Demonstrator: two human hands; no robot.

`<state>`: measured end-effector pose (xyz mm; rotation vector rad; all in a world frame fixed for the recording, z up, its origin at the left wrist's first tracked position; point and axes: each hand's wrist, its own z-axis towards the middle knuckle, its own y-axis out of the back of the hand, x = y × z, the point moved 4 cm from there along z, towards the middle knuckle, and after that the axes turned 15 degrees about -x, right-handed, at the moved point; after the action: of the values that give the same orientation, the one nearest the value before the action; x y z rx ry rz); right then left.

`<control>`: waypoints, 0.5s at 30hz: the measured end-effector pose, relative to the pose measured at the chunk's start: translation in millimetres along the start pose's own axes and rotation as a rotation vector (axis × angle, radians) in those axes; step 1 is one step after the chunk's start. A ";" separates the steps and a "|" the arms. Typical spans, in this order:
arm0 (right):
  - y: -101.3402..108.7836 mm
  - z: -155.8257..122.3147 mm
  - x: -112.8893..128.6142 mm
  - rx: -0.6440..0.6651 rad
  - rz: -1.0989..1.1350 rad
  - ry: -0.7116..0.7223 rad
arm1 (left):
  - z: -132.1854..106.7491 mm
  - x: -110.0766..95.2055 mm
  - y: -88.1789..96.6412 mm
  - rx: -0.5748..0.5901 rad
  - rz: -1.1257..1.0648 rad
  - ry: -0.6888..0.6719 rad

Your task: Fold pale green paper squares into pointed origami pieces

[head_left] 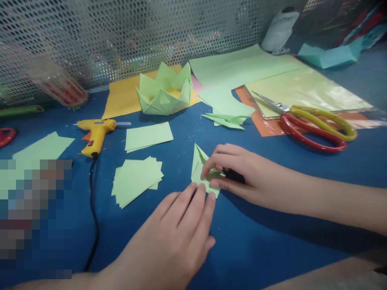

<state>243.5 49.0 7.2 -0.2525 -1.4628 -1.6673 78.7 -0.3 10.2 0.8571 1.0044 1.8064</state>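
Observation:
A small light green sheet of paper (196, 164), partly folded to a point at its far end, lies flat on the blue table. My left hand (178, 225) rests with fingers stretched out, its fingertips pressing on the paper's near edge. Over the paper's right side, my right hand (234, 169) has curled fingers and the thumb set against it; the fold beneath them is partly hidden. Left of my hands are a fanned stack of green paper pieces (136, 181) and a smaller stack of green rectangles (149, 136).
A yellow glue gun (99, 133) trails a black cord. Behind stands a folded green paper bowl (166, 92) with pointed rim. Red-and-yellow-handled scissors (317, 127) lie on a packet of paper (305, 88) at right. A perforated metal panel (145, 36) borders the back.

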 end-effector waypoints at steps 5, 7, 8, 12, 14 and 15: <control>-1.4 -1.8 -0.6 0.014 0.002 0.023 | -1.5 0.8 -2.2 0.012 -0.002 -0.014; -2.4 -2.0 -0.4 0.020 -0.006 0.049 | -1.4 2.1 -2.6 0.018 -0.009 -0.007; -3.0 -2.1 -0.2 0.022 -0.013 0.064 | -1.4 3.0 -2.9 0.031 -0.011 0.001; -4.7 -2.8 1.2 0.023 -0.034 0.093 | -1.5 5.4 -2.2 0.095 -0.013 0.009; -4.5 -2.8 1.6 0.010 -0.031 0.079 | -0.9 7.0 -0.4 0.099 -0.008 0.023; -4.1 -2.7 1.8 0.002 -0.025 0.075 | -0.3 7.7 0.5 0.098 -0.009 0.027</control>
<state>240.6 45.5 4.8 -0.1688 -1.4165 -1.6780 75.3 6.4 11.6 0.8888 1.1203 1.7769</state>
